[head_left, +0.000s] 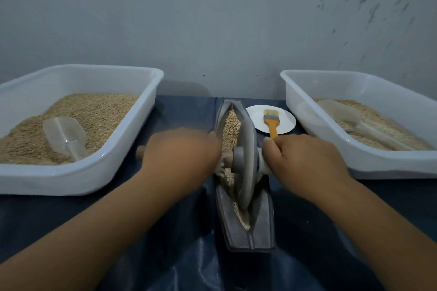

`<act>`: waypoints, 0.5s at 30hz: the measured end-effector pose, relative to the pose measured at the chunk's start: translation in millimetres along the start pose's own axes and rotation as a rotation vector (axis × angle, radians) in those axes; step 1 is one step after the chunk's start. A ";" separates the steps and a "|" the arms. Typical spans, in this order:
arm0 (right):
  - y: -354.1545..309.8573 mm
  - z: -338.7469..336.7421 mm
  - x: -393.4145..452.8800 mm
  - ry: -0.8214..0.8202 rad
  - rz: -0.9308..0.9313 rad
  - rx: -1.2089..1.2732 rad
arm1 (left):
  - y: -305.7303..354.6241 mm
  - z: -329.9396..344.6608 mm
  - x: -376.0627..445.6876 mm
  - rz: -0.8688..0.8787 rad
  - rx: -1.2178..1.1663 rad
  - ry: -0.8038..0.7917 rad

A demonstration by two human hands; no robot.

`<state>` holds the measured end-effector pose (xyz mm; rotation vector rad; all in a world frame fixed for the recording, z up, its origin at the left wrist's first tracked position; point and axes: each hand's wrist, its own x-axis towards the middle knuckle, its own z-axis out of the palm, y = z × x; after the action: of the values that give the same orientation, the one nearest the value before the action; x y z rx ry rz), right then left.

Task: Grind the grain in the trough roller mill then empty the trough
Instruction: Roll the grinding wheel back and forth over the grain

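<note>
Dark blue sheeting (pixel 179 238) covers the work surface in front of a bare grey wall (pixel 212 19), likely laid down to catch stray grain and flour. At its centre the trough (pixel 238 236) of the roller mill runs lengthwise away from the person, so the grinding wheel (pixel 246 163) can travel back and forth along it with a push and pull of the arms. The wheel stands upright on edge in the groove, roughly at mid-length. The left hand (pixel 182 151) wraps round the wooden axle handle (pixel 141 153) on its side, whose tip pokes out beyond the knuckles, and the right hand (pixel 305 160) closes round the matching handle on the other side; a grip on both ends keeps the wheel from tipping. Whole grain (pixel 230 125) lies in the far half of the trough, while paler crushed bits (pixel 243 220) show in the near end, so grinding looks only partly done. A left tub (pixel 132 139) holds a heap of grain with a clear scoop (pixel 65 136) lying in it, placed for loading. The right tub (pixel 331 149) holds lighter, coarser material and another scoop (pixel 350 118), presumably the place for emptying. Between trough and right tub, an orange brush (pixel 272 123) rests on a white plate (pixel 257 125), probably for sweeping the groove out.
</note>
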<state>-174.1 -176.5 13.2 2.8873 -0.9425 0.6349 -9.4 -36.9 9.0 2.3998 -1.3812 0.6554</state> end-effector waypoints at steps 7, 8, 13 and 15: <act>-3.4 13.1 16.7 0.075 0.077 -0.046 | -2.4 12.7 9.9 -0.009 0.062 0.053; -2.4 19.6 26.9 0.089 0.102 -0.052 | -3.2 20.4 18.5 0.002 0.088 0.053; 5.9 42.1 76.3 0.126 0.158 0.037 | -10.1 42.2 63.0 0.061 0.172 0.024; 6.3 44.2 82.3 0.123 0.163 0.058 | -8.9 41.6 67.3 0.085 0.187 0.001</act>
<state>-101.2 -234.5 4.5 2.8008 -1.1688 0.8538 37.5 -101.2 8.4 2.4928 -1.4882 0.8419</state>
